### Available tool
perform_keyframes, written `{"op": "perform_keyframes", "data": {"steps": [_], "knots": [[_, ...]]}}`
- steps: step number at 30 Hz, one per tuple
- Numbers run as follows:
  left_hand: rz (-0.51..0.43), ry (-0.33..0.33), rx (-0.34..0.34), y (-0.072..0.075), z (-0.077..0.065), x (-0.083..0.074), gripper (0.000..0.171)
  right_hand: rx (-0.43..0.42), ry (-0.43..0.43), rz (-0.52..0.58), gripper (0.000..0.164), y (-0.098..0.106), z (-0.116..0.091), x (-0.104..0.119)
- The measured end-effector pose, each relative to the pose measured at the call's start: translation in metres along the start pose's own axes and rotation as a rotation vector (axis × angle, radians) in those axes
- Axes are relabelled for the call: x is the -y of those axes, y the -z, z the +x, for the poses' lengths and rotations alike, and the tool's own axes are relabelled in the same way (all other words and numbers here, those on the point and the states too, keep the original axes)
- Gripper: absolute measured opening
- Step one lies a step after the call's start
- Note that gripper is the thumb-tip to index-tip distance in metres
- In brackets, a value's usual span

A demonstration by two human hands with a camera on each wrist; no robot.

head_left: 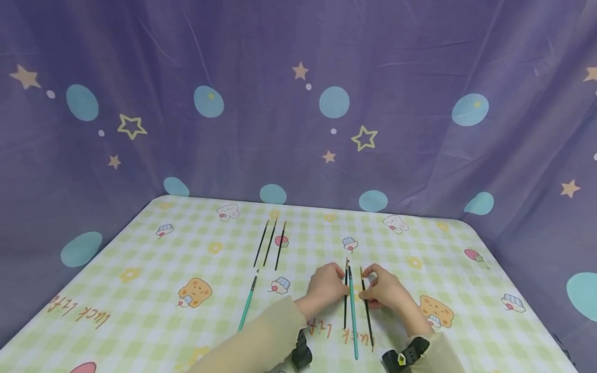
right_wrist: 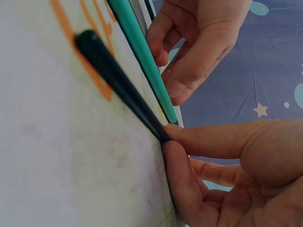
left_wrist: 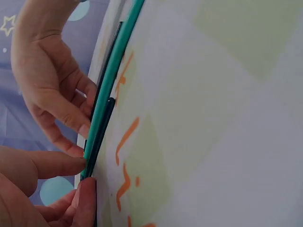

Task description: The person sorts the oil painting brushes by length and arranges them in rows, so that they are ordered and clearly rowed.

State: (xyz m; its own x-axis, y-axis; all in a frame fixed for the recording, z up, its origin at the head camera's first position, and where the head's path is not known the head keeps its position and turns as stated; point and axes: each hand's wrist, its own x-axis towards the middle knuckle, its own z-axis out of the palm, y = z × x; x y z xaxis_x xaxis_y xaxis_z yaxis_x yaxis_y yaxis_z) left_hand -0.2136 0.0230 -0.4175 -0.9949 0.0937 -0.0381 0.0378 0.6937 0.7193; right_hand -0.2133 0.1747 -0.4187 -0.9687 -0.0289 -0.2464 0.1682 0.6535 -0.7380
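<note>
My left hand (head_left: 326, 285) pinches a thin black paintbrush (head_left: 345, 311) between thumb and a finger. Beside that brush, a longer teal paintbrush (head_left: 353, 316) lies between my two hands, its bristle end pointing away from me. My right hand (head_left: 384, 290) pinches another black paintbrush (head_left: 368, 321) near its upper part, to the right of the teal one. The right wrist view shows this black handle (right_wrist: 120, 82) running out from between thumb and finger. In the left wrist view the teal handle (left_wrist: 108, 78) overlaps the left black brush.
Three thin black paintbrushes (head_left: 270, 242) lie side by side toward the back left. Nearer, another teal paintbrush (head_left: 247, 303) lies left of my left forearm, partly behind the sleeve. A green-checked cloth (head_left: 154, 274) covers the table, and a purple curtain (head_left: 261, 134) hangs behind.
</note>
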Motion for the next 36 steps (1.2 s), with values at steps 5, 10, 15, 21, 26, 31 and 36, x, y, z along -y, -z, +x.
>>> {"op": "perform_keyframes", "data": {"steps": [5,10,15,21,26,31,36], "knots": [[0.065,-0.030,0.012,-0.003,0.003,-0.001,0.026,0.004,-0.006,0.010,0.041,0.000,0.001,0.000],[0.106,-0.050,-0.013,-0.003,0.007,-0.001,0.022,0.003,-0.005,0.006,0.041,0.001,0.001,0.001],[0.156,-0.068,-0.019,-0.002,0.012,-0.003,0.015,0.004,-0.011,0.001,0.041,0.001,0.001,0.001],[0.204,-0.090,0.013,0.001,0.016,-0.006,0.038,0.007,-0.019,0.001,0.042,0.001,0.001,0.002],[0.178,-0.069,0.032,0.004,0.017,-0.005,0.020,0.006,-0.022,0.000,0.041,0.001,0.001,0.002],[0.031,-0.014,0.059,0.006,0.018,0.000,0.008,0.008,-0.026,-0.003,0.041,0.001,0.001,0.001],[-0.162,0.062,0.080,0.009,0.025,0.008,0.005,0.005,-0.025,0.002,0.041,0.001,0.001,0.001]]}}
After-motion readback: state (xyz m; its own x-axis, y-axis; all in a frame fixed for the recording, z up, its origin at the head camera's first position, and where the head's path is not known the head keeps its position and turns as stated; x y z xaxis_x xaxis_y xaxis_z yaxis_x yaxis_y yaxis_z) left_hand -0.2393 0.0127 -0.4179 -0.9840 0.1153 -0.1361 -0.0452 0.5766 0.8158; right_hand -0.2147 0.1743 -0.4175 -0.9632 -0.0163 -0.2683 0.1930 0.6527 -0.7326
